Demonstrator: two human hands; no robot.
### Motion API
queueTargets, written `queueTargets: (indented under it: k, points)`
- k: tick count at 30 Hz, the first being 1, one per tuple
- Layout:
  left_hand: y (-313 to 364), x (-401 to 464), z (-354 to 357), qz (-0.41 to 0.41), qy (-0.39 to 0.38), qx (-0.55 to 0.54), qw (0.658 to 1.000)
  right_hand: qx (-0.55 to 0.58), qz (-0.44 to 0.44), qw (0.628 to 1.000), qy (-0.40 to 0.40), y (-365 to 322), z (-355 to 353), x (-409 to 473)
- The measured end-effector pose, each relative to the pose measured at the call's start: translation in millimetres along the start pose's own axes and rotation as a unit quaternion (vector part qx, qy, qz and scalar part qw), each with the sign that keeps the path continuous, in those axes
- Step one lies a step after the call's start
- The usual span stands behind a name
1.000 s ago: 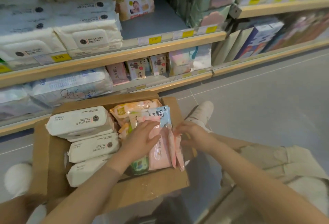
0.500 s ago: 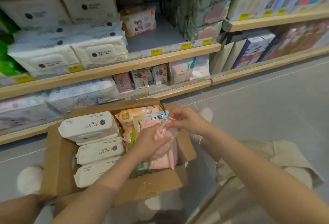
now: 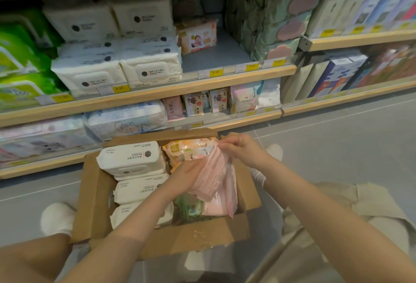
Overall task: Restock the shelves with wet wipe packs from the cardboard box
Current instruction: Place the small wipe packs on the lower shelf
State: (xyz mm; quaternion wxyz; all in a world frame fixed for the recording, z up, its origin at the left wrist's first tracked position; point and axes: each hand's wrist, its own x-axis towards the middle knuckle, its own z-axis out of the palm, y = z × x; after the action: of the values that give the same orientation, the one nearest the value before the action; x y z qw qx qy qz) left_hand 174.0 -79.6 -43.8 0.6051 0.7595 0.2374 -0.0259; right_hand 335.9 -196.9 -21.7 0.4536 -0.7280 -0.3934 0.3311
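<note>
From the head camera, an open cardboard box [image 3: 94, 195] sits on the grey floor [image 3: 337, 147] in front of the shelves [image 3: 157, 93]. Its left half holds three white wet wipe packs [image 3: 131, 159] lying in a row from far to near. Its right half holds an orange pack [image 3: 189, 150] at the far end, a green pack [image 3: 189, 208] lower down and pink packs [image 3: 225, 206] standing near the right wall.

The left hand [image 3: 186, 174] grips a bundle of pink wet wipe packs [image 3: 213, 177] from the left side, fingers curled round it. The right hand [image 3: 240, 147] pinches the bundle's upper far corner.

Compared with half a second ago, the pink bundle has come higher out of the box and tilts up towards the right hand.

The middle shelf carries stacked white packs on the left, a baby-print pack [image 3: 198, 35] behind a bare stretch, and yellow price tags [image 3: 216, 72] along its edge. White shoes [image 3: 57, 217] flank the box.
</note>
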Motion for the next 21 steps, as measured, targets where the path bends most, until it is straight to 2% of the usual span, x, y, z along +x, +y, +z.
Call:
queueTargets:
  k: [2, 6, 9, 14, 17, 21]
  points:
    - [5.6, -1.2, -3.6, -0.01, -0.037, -0.061, 0.997, 0.023, -0.002, 1.0, -0.011, -1.3, -4.3, -1.9]
    - [-1.2, 10.3, -16.2, -0.029, -0.05, -0.042, 0.997, 0.07, -0.008, 0.996, -0.049, -5.7, -12.8, -4.8]
    - [-2.0, 18.0, -20.4, -0.059, -0.081, -0.081, 0.992, 0.095, 0.017, 0.994, -0.058, -10.1, -9.4, -4.7]
    - [-7.8, 20.0, -25.8, -0.067, -0.039, -0.099, 0.992, 0.125, 0.061, 0.989, -0.041, -5.0, -5.0, -1.7]
    - [-16.9, 16.0, -32.5, -0.075, -0.017, -0.128, 0.989, 0.069, 0.051, 0.996, -0.036, 9.7, -8.4, -1.7]
    - [-33.1, 12.6, -40.4, -0.087, 0.022, -0.122, 0.988, -0.133, 0.062, 0.984, -0.102, 50.3, -9.6, -0.8]
